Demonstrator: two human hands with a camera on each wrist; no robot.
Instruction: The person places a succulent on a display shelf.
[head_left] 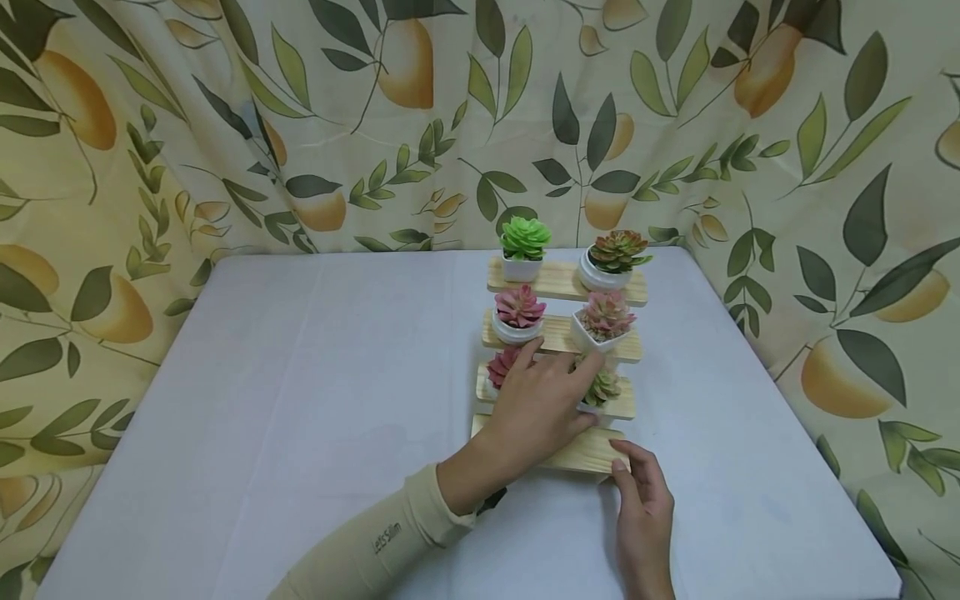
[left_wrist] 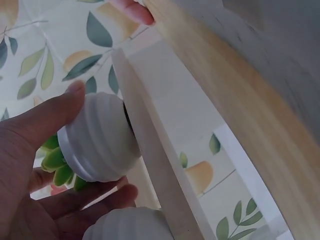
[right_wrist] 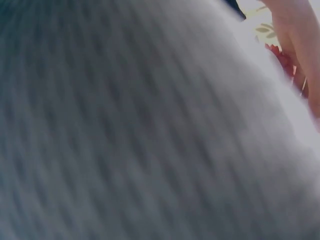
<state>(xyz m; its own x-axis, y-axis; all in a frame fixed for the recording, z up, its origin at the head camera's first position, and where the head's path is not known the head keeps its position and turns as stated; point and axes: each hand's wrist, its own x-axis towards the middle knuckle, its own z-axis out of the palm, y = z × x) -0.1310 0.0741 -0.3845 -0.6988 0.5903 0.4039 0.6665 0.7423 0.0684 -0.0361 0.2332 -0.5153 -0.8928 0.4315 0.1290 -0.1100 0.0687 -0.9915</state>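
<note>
A tiered plant stand with light wooden shelves (head_left: 585, 450) holds small potted succulents. My left hand (head_left: 536, 408) reaches over its third shelf from the back. In the left wrist view the thumb and fingers grip a white ribbed pot (left_wrist: 100, 137) with green succulent leaves (left_wrist: 55, 167); its base is right at a shelf edge. The pale green succulent (head_left: 602, 385) shows beside that hand, its pot partly hidden. A dark pink succulent (head_left: 501, 367) stands left of the fingers. My right hand (head_left: 647, 504) pinches the front shelf's right corner with thumb and fingers.
Behind stand a bright green succulent (head_left: 525, 239), a reddish-green one (head_left: 617, 252), a pink one (head_left: 519, 307) and a pale pink one (head_left: 606, 315). A white cloth covers the table (head_left: 322, 375). Patterned curtains (head_left: 465, 167) surround it. Blurred grey fabric (right_wrist: 125, 130) fills most of the right wrist view.
</note>
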